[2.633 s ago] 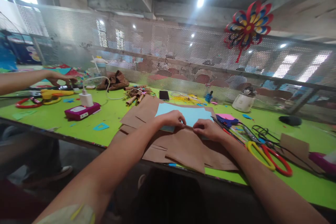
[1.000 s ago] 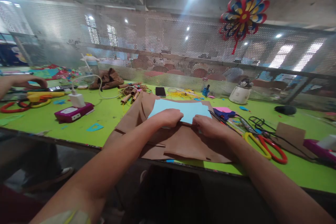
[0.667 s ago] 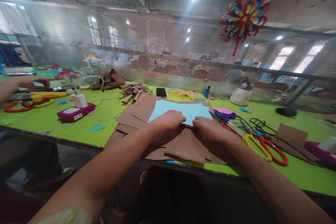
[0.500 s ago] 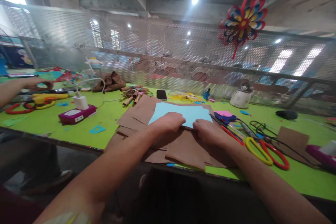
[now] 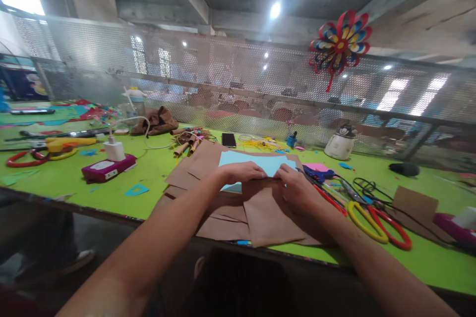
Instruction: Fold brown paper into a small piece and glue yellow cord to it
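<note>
Since a moment ago, the brown sheet has turned, its near edge lying at a new angle, and a co-worker's hand has left the table at 10 o'clock. Positions are read with the sheet at centre and 12 straight away from the person. Left hand: nearly closed, bent fingers pinching the sheet's far edge; its thumb is hidden from me. Right hand: thumb and fingers closed on the same edge, just beside the left. Blue paper lies at 12, against both hands. Scissors rest at 3, a phone at 11, a jug at 2, and a purple power strip at 9, well apart.
</note>
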